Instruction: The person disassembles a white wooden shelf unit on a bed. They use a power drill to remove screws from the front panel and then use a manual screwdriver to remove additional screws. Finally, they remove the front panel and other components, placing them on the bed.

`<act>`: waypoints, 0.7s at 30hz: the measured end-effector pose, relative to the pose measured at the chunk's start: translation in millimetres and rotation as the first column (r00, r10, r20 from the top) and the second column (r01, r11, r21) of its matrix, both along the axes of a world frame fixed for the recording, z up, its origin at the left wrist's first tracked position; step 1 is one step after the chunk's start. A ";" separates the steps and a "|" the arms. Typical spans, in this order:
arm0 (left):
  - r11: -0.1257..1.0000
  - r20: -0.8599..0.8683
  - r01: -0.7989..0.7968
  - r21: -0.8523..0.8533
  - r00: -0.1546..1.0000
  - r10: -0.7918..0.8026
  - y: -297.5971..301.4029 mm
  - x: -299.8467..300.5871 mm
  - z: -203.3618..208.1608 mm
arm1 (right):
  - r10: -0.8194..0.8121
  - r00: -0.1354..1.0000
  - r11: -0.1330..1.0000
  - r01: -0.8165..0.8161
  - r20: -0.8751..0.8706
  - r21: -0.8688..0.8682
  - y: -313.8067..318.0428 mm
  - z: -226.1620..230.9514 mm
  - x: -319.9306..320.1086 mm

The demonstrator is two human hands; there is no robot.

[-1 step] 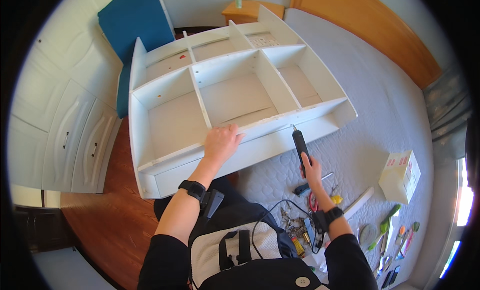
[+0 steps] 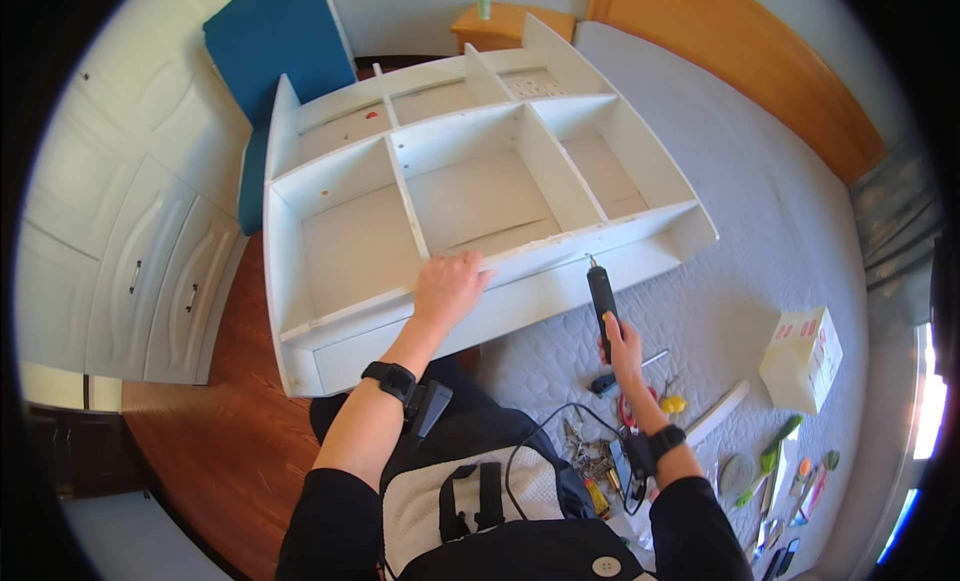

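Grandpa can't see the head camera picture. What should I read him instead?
A person's right hand holds a black screwdriver-like tool, its tip at the near side of a white shelf unit, while the left hand rests on the unit's edge. The unit lies partly over a gray bed, near scattered tools.

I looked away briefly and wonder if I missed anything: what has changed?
Almost nothing: the whole view slipped slightly rightward. Nothing was taken hold of or let go. The left hand stays on the white shelf unit's edge, the right hand still holds the black screwdriver-like tool, and the white box stays put.
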State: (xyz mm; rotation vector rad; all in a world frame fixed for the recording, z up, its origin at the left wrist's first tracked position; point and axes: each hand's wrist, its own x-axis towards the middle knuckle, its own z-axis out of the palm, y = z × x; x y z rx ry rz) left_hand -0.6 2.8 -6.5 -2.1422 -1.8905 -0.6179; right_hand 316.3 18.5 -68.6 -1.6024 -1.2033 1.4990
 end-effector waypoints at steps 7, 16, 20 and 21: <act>0.995 0.314 0.092 0.048 0.944 -0.103 -19.8 11.7 18.4 | 0.075 0.956 0.987 -0.030 -0.285 0.160 -48.2 50.4 -63.6; 0.989 0.988 0.029 -0.145 -0.045 0.146 -110.9 39.7 24.0 | 0.638 0.678 0.386 -0.692 0.366 0.610 -70.3 78.8 -126.5; 0.921 0.928 -0.144 -0.362 -0.145 0.342 -181.5 -19.8 22.3 | 0.291 0.950 0.773 -0.302 0.113 0.558 -16.3 19.6 -87.9; 0.904 0.925 -0.211 -0.371 -0.171 0.339 -203.3 -33.7 22.6 | 0.034 0.999 0.875 -0.032 0.004 0.484 5.3 -0.4 -72.4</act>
